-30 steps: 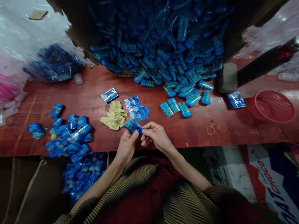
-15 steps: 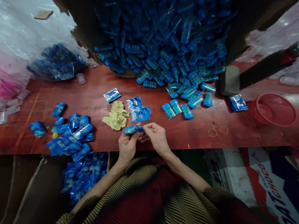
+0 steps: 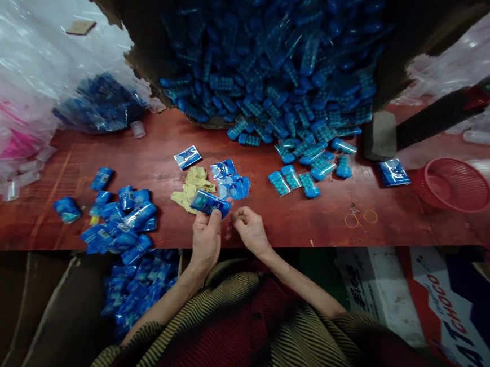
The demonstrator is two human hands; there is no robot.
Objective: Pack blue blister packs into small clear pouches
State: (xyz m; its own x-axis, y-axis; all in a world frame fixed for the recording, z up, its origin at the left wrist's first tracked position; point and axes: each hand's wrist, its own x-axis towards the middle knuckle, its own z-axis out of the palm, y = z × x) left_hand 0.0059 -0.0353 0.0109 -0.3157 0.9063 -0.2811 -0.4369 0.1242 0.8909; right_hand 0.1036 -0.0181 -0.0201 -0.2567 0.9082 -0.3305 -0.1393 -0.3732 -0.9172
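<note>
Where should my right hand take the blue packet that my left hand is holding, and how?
Probably pinch the packet by its right end, coming from the right: it lies lengthwise, that end pointing toward your right hand, while your left hand grips it from the near side.

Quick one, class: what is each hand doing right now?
Left hand: closed, holding a blue packet.
Right hand: curled closed beside the packet; whether it holds anything small cannot be told.
</note>
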